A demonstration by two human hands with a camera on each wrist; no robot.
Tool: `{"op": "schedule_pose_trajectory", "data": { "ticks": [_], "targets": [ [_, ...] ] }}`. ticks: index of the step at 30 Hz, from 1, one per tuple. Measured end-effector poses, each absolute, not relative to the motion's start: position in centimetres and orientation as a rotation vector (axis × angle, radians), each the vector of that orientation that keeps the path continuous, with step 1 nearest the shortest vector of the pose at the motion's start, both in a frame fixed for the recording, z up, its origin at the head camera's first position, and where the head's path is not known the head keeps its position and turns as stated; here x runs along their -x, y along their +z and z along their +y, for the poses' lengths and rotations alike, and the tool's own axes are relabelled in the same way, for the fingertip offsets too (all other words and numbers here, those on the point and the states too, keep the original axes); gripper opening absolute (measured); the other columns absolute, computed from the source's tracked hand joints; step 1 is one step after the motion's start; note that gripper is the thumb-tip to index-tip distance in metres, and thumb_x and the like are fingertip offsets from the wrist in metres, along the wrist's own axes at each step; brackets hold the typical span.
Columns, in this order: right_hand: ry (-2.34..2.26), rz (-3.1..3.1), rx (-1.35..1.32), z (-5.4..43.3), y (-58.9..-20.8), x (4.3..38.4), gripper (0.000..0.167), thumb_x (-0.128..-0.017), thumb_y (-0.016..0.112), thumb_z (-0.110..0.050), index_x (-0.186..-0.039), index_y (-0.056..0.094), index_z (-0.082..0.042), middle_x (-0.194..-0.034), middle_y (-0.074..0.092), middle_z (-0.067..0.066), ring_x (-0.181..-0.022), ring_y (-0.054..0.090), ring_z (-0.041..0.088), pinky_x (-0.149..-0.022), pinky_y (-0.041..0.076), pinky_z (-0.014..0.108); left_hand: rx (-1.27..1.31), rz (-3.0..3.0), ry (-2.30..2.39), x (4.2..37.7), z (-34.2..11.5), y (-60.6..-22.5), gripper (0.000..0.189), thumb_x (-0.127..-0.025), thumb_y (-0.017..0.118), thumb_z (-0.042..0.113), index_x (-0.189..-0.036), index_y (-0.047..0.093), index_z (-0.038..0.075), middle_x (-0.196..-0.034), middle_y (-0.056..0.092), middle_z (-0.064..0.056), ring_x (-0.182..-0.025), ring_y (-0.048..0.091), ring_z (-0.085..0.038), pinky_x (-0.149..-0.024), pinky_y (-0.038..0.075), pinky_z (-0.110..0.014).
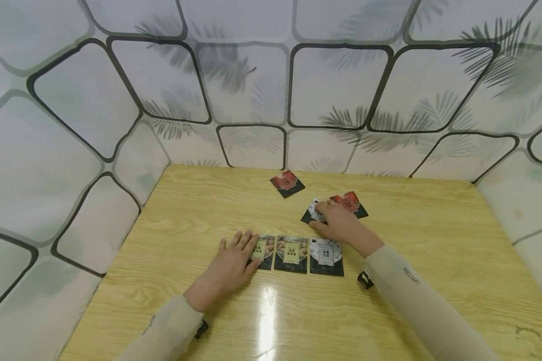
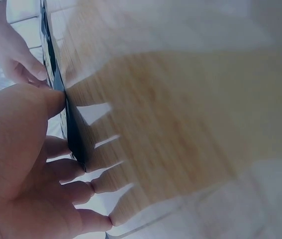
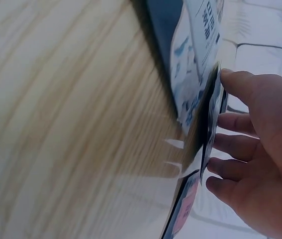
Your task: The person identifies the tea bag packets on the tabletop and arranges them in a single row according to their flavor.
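Observation:
My left hand (image 1: 231,264) lies with straight fingers over the leftmost flat packet (image 1: 265,255), which has a yellow-green label; the hand hides part of it. In the left wrist view the thumb (image 2: 56,102) touches a packet's dark edge (image 2: 76,134). My right hand (image 1: 341,220) holds a black-and-white packet (image 1: 308,216) by thumb and fingertips, at or just above the table. Seen from the right wrist, that packet (image 3: 211,119) stands edge-on beside the fingertips. Beside the left packet, a second yellow-green-labelled packet (image 1: 291,254) and a white-labelled packet (image 1: 326,256) form a row.
A red-and-black packet (image 1: 287,183) lies near the table's back edge. Another red packet (image 1: 351,204) sits just beyond my right hand. The wooden table (image 1: 198,200) meets a patterned wall covering (image 1: 248,85) behind and at both sides.

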State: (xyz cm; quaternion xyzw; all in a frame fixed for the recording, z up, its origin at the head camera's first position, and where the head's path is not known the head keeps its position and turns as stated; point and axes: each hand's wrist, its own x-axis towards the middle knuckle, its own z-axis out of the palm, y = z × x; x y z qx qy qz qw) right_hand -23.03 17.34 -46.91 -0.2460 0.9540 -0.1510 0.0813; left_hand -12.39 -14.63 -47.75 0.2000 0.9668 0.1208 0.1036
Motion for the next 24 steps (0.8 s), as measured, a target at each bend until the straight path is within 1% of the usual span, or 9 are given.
{"op": "schedule_pose_trajectory", "data": {
  "ticks": [2, 4, 8, 14, 17, 20, 24],
  "targets": [
    [-0.470, 2.853, 0.714, 17.7, -47.0, 23.0, 0.056, -0.107, 0.064, -0.036, -0.147, 0.054, 0.002, -0.145, 0.060, 0.024, -0.135, 0.056, 0.045, -0.100, 0.054, 0.057, -0.594, 2.855, 0.354, 12.4, -14.6, -47.8, 0.068, -0.113, 0.046, 0.045, -0.167, 0.031, 0.007, -0.172, 0.027, -0.020, -0.160, 0.027, -0.043, -0.122, 0.025, -0.074],
    [-0.479, 2.856, 0.687, 18.1, -47.0, 22.9, 0.056, -0.107, 0.064, -0.035, -0.147, 0.053, 0.003, -0.145, 0.061, 0.025, -0.139, 0.053, 0.047, -0.104, 0.052, 0.059, -0.598, 2.856, 0.350, 12.3, -14.6, -47.9, 0.068, -0.113, 0.046, 0.045, -0.167, 0.031, 0.007, -0.172, 0.027, -0.020, -0.159, 0.027, -0.043, -0.122, 0.026, -0.073],
    [-0.481, 2.875, 0.665, 18.9, -47.0, 22.7, 0.056, -0.106, 0.065, -0.033, -0.147, 0.053, 0.003, -0.146, 0.060, 0.027, -0.148, 0.042, 0.053, -0.110, 0.047, 0.065, -0.604, 2.856, 0.342, 12.3, -14.6, -47.9, 0.068, -0.113, 0.046, 0.045, -0.167, 0.030, 0.007, -0.172, 0.027, -0.020, -0.159, 0.027, -0.043, -0.122, 0.026, -0.073],
    [-0.483, 2.907, 0.662, 20.1, -47.4, 22.7, 0.055, -0.107, 0.064, -0.034, -0.146, 0.055, 0.003, -0.144, 0.062, 0.027, -0.149, 0.040, 0.053, -0.109, 0.046, 0.066, -0.609, 2.861, 0.344, 12.3, -14.7, -48.0, 0.068, -0.112, 0.047, 0.045, -0.167, 0.030, 0.007, -0.172, 0.028, -0.020, -0.159, 0.028, -0.043, -0.122, 0.026, -0.074],
    [-0.485, 2.917, 0.659, 20.5, -47.6, 22.7, 0.052, -0.107, 0.063, -0.035, -0.144, 0.056, 0.001, -0.145, 0.060, 0.028, -0.148, 0.042, 0.053, -0.105, 0.049, 0.067, -0.608, 2.864, 0.357, 12.3, -14.7, -47.9, 0.068, -0.112, 0.048, 0.044, -0.166, 0.031, 0.007, -0.172, 0.028, -0.020, -0.159, 0.028, -0.044, -0.122, 0.026, -0.074],
    [-0.490, 2.922, 0.663, 20.8, -47.7, 22.5, 0.048, -0.108, 0.061, -0.034, -0.141, 0.057, 0.001, -0.145, 0.059, 0.029, -0.139, 0.051, 0.052, -0.097, 0.052, 0.065, -0.605, 2.866, 0.355, 12.3, -14.7, -48.0, 0.068, -0.112, 0.047, 0.044, -0.166, 0.031, 0.007, -0.172, 0.028, -0.020, -0.159, 0.028, -0.044, -0.122, 0.026, -0.074],
    [-0.469, 2.937, 0.671, 21.2, -47.8, 22.2, 0.042, -0.109, 0.061, -0.031, -0.137, 0.058, 0.000, -0.143, 0.058, 0.030, -0.130, 0.058, 0.049, -0.094, 0.053, 0.062, -0.603, 2.866, 0.346, 12.4, -14.7, -48.0, 0.068, -0.113, 0.045, 0.045, -0.167, 0.031, 0.007, -0.172, 0.027, -0.020, -0.159, 0.027, -0.043, -0.122, 0.026, -0.074]
  ]
}}
